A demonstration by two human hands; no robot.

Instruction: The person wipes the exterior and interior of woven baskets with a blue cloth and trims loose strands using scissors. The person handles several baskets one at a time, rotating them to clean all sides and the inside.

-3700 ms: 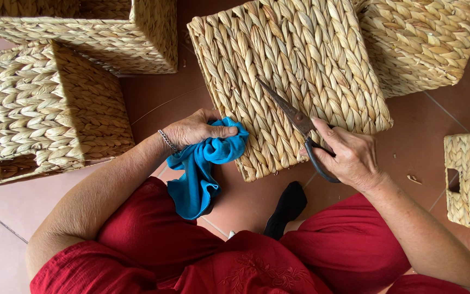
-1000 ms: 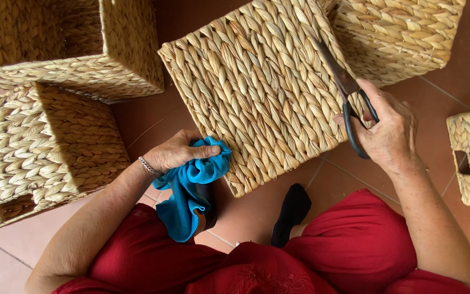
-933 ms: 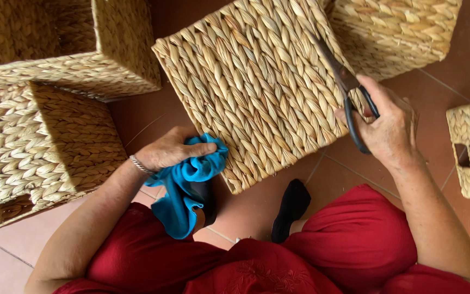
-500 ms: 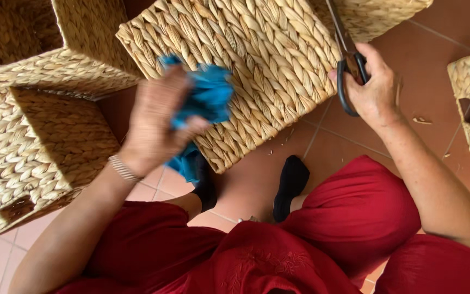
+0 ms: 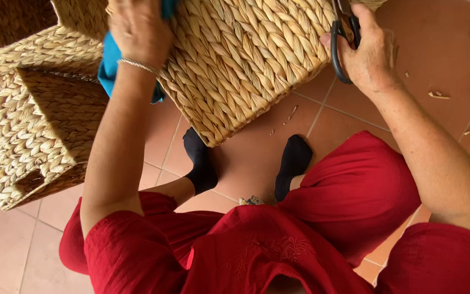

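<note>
Fingers of the left hand squeeze a blue cloth on the big basket, while the right hand grips scissors at its right edge.

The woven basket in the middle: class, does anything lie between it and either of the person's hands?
Yes, for both. The left hand presses a blue cloth against the woven basket, so the cloth lies between them. The right hand holds black-handled scissors at the basket's right edge, so the scissors come between that hand and the weave.
</note>
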